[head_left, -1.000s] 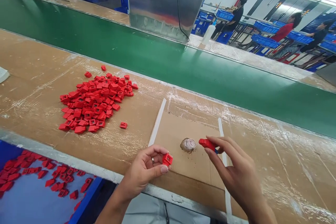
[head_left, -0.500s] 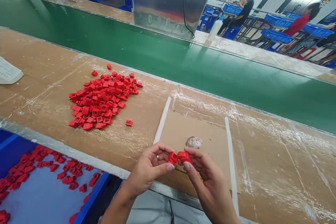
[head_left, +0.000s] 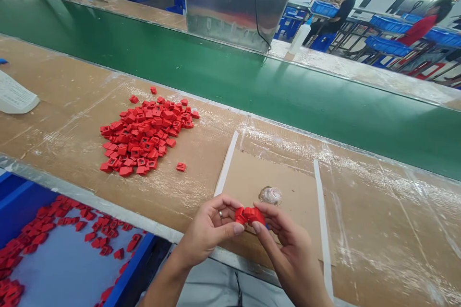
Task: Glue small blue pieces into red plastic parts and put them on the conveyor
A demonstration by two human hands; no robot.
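Observation:
Near the bench's front edge, my left hand (head_left: 211, 230) pinches a small red plastic part (head_left: 240, 215) between thumb and fingers. My right hand (head_left: 284, 244) grips a second red plastic part (head_left: 256, 216) the same way. The two parts meet end to end; whether they are joined I cannot tell. A speck of blue shows beside the right fingers, too small to name. Just beyond my hands, a clear, whitish round lump (head_left: 271, 195) sits on a cardboard sheet (head_left: 252, 172). To the left lies a heap of similar red parts (head_left: 147, 134), with a single red part (head_left: 181, 167) apart from it.
A blue bin (head_left: 122, 273) with scattered red parts stands lower left, below the bench edge. Behind the bench runs a green conveyor belt (head_left: 223, 72), with a metal cabinet (head_left: 237, 5) and white bottle (head_left: 300, 38) beyond. Paper (head_left: 16, 96) lies far left. People sit upper right.
The two red parts, slightly apart or barely touching before, are now pressed closer together between my hands. The whole view has shifted a little, moving the scene slightly to the right.

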